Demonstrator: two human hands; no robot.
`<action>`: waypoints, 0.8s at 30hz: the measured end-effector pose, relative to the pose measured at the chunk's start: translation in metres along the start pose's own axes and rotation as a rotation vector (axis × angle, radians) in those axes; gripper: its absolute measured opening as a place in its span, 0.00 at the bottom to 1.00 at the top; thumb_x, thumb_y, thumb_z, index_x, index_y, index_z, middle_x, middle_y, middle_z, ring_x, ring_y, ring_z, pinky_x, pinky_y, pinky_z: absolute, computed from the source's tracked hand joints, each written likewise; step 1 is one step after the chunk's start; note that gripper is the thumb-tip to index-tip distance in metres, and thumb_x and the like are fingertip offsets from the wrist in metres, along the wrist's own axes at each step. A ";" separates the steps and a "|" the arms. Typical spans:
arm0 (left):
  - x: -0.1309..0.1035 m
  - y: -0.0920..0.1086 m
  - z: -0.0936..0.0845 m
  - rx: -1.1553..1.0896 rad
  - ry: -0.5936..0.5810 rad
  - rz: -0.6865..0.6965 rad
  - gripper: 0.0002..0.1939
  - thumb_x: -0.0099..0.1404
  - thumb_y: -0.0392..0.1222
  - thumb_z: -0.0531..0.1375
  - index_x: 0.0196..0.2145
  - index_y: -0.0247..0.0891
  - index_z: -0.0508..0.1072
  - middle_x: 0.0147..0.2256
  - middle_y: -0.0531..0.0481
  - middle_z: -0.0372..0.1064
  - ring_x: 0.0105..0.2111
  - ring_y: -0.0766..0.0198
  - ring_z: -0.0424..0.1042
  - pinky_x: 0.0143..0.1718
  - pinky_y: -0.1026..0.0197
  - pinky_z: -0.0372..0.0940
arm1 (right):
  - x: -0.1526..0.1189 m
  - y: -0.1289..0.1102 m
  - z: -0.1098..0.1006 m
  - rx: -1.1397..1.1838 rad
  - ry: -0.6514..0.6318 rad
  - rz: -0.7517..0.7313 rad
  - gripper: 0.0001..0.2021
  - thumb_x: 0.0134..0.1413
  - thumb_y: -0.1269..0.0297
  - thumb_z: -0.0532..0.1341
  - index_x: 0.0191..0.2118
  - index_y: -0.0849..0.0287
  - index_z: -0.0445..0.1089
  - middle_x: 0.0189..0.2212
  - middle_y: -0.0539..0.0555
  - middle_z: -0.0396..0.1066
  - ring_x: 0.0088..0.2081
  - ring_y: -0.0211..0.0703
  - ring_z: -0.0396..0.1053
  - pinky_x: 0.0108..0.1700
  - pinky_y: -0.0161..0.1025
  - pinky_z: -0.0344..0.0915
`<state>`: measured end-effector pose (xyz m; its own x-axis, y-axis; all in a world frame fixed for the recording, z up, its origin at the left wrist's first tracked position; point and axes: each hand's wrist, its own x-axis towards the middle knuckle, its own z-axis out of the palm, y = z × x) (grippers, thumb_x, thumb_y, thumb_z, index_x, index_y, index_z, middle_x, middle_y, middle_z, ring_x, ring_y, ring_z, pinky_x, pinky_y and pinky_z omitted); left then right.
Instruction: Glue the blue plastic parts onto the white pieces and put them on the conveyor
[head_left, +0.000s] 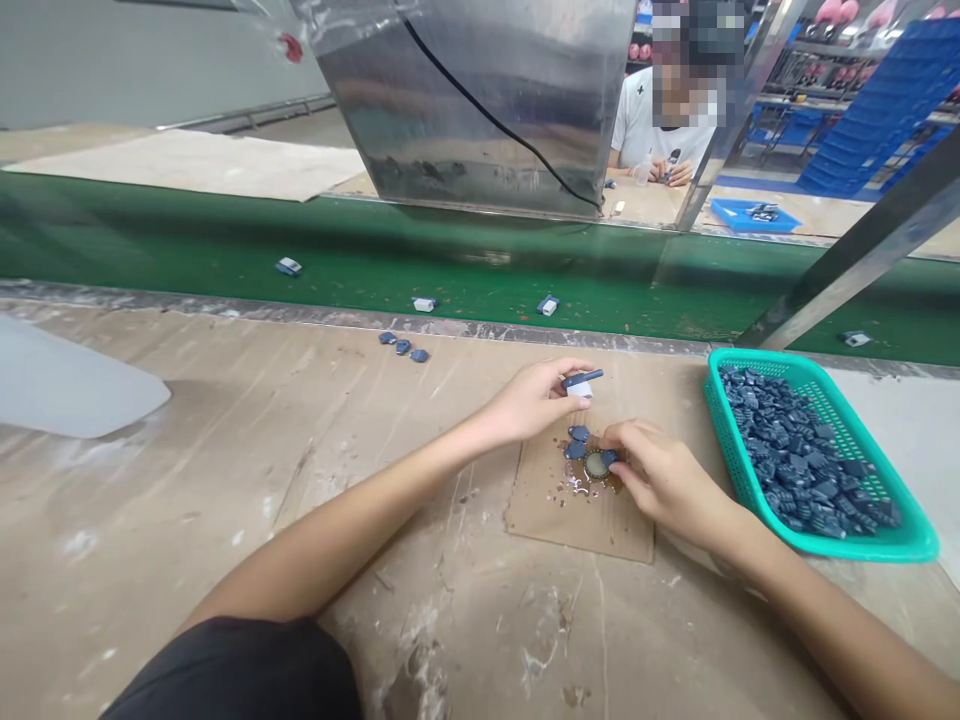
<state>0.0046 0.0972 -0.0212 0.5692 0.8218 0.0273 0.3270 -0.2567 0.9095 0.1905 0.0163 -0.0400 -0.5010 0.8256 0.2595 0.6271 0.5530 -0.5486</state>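
My left hand (541,398) is closed on a small white and dark blue plastic part (580,386), held above the worktable. Lower and to the right, my right hand (660,465) pinches a small dark blue plastic piece (608,457) at the edge of a round, shallow cap-like dish (596,465). The dish sits on a cardboard square (577,525) spotted with wet drops. Two more dark blue pieces (576,442) lie beside the dish, on its far left side. What the dish contains is hard to make out.
A green basket (821,548) full of dark blue pieces stands at the right. Behind the table runs a green conveyor belt (480,275) carrying several white and blue parts. Three loose pieces (403,347) lie near the belt. Across it, a person (664,130) sits beside a blue tray (754,215).
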 end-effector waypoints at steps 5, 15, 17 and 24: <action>-0.008 0.002 0.002 0.314 0.031 0.187 0.15 0.62 0.38 0.56 0.47 0.36 0.67 0.43 0.46 0.67 0.37 0.64 0.67 0.39 0.59 0.63 | -0.002 0.000 0.008 -0.053 -0.040 -0.010 0.12 0.49 0.81 0.49 0.38 0.59 0.57 0.35 0.58 0.66 0.37 0.48 0.65 0.37 0.44 0.64; -0.010 0.004 0.006 0.470 0.173 0.384 0.13 0.59 0.41 0.59 0.42 0.35 0.70 0.34 0.50 0.67 0.33 0.66 0.67 0.36 0.62 0.63 | 0.006 -0.009 -0.022 0.598 0.405 0.228 0.14 0.44 0.72 0.64 0.33 0.55 0.56 0.33 0.51 0.72 0.38 0.42 0.72 0.41 0.38 0.69; -0.012 0.007 0.009 0.481 0.204 0.430 0.12 0.58 0.40 0.60 0.40 0.34 0.69 0.33 0.50 0.67 0.33 0.66 0.67 0.36 0.63 0.63 | 0.008 -0.007 -0.025 0.761 0.468 0.271 0.16 0.42 0.72 0.66 0.32 0.56 0.56 0.32 0.50 0.73 0.38 0.41 0.72 0.40 0.36 0.70; -0.024 0.019 0.015 0.512 0.241 0.522 0.10 0.57 0.39 0.61 0.36 0.33 0.67 0.31 0.51 0.66 0.31 0.67 0.66 0.33 0.64 0.62 | 0.008 0.001 -0.025 0.937 0.470 0.354 0.18 0.41 0.71 0.67 0.32 0.56 0.55 0.34 0.52 0.74 0.40 0.41 0.72 0.42 0.37 0.70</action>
<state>0.0088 0.0648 -0.0112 0.5845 0.6026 0.5434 0.4032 -0.7968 0.4500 0.2018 0.0266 -0.0188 0.0184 0.9906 0.1359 -0.1088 0.1371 -0.9846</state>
